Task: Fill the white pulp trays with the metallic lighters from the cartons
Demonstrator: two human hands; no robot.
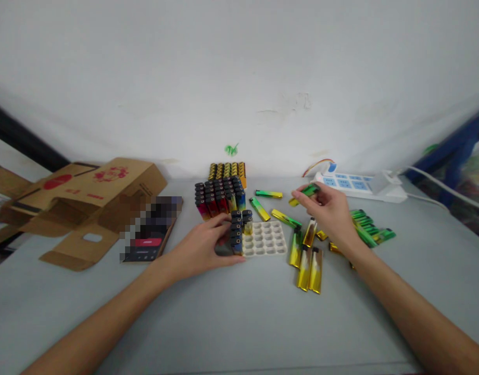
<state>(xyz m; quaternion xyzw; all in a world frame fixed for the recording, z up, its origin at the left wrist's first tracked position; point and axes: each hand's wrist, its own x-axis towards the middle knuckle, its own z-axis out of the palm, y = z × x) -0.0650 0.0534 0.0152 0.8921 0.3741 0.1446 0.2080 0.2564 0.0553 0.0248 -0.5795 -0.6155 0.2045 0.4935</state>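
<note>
My left hand (pixel 202 245) is closed round the left end of a white plastic tray (pixel 266 253) with round pockets, thumb at its front corner. Upright black-topped lighters (pixel 236 234) fill the tray's left column, and a couple more stand at the back of the column beside it. My right hand (pixel 328 208) pinches a green and gold lighter (pixel 305 194) in the air, right of the tray and above the table. Below it lie several loose green and gold lighters (pixel 303 271).
Behind the tray stand a block of coloured lighters (pixel 218 195) and a gold-topped block (pixel 227 171). More green lighters (pixel 366 226) lie at right, before a white power strip (pixel 358 185). At left are an open cardboard box (pixel 102 182) and a phone (pixel 149 242), partly blurred out.
</note>
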